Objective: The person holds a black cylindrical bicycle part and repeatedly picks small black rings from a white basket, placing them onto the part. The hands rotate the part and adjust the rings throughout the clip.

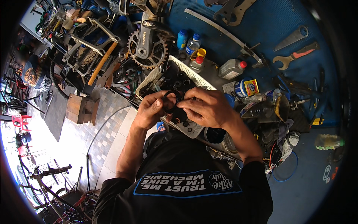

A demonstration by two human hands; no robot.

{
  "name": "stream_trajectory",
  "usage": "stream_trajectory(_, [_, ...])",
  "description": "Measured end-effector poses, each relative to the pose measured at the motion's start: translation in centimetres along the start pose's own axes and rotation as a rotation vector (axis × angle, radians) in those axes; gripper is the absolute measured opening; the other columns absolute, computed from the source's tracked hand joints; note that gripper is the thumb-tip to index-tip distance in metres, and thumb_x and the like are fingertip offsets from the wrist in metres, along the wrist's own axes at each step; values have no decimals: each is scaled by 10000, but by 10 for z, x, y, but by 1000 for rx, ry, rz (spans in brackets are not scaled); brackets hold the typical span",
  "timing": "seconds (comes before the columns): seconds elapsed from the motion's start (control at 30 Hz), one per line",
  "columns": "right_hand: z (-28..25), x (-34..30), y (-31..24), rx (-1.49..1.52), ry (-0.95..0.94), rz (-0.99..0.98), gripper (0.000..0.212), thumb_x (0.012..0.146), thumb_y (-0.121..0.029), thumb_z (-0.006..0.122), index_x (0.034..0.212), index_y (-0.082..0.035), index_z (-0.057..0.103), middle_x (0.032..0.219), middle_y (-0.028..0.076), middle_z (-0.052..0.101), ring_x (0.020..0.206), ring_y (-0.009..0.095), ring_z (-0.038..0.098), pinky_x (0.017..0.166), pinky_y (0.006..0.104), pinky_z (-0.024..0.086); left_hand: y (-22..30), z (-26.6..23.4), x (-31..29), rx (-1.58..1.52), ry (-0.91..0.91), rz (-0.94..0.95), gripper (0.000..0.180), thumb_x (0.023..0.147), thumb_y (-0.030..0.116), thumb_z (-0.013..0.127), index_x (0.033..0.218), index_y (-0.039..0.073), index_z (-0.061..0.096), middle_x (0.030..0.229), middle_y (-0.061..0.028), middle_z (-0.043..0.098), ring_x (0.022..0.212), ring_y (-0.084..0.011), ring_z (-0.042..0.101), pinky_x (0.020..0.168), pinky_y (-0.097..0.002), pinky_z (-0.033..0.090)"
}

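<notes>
Between my hands, in front of my chest, is a black ring (165, 103) with a wide open middle. My left hand (148, 112) grips it from the left, thumb near its edge. My right hand (209, 106) pinches at its right side with bent fingers; whether a smaller part is between those fingertips cannot be made out. Below and behind the hands stands a cream plastic basket (199, 79), holding several dark rings and small parts. Part of the basket is hidden by my hands.
A grey crank with a chainring (148, 61) stands beyond the basket. Bottles (182, 39), a grey jug with a red cap (232, 69) and a blue tub (242, 87) crowd the bench. Wrenches (294, 55) hang on the blue wall. A wooden stool (80, 108) is at left.
</notes>
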State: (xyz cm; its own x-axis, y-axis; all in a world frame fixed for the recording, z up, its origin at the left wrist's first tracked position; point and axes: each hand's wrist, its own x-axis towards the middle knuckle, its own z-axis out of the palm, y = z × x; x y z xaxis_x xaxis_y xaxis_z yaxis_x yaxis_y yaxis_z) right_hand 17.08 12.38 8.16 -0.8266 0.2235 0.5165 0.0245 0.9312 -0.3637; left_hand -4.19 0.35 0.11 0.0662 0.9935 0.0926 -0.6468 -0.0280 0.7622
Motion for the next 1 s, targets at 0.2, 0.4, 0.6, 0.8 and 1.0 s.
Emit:
stream_trajectory(0.2, [5,-4,1,38,0,-2,359,738,-63,857,1080,-162,815,1048,-10,670,758,152,698,645,301,594,-2,0,1,-17,-2,-1,718,1016,501,699,1384,-105,582,951,-97,648,789,-175,645,640,-314,567])
stream_trajectory(0.4, [-2,-2,-2,39,8,9,379,727,-63,851,1086,-179,816,1061,-11,662,778,138,684,626,293,591,-3,-3,0,-28,-5,11,706,1021,491,696,1384,-103,581,992,-121,676,802,-188,669,645,-314,574])
stream_trajectory(0.6, [2,-2,-1,33,-17,6,365,730,-85,855,1075,-190,805,1084,-11,661,759,145,682,618,300,580,-3,-1,0,-30,28,2,695,1012,482,713,1376,-96,587,984,-122,681,809,-192,679,647,-318,579])
stream_trajectory(0.8, [-3,1,-1,31,-29,26,396,722,-124,872,1103,-196,792,1123,-4,663,806,184,713,677,334,581,-5,-5,0,-49,10,-9,678,1014,471,714,1377,-88,590,1012,-131,707,830,-197,694,638,-322,577])
stream_trajectory(1.0, [4,0,-1,54,-50,37,430,715,-81,834,1125,-204,792,1135,3,656,837,187,710,682,336,591,-7,-5,0,-54,14,5,651,1024,446,705,1384,-85,590,1062,-129,733,869,-193,706,632,-324,576])
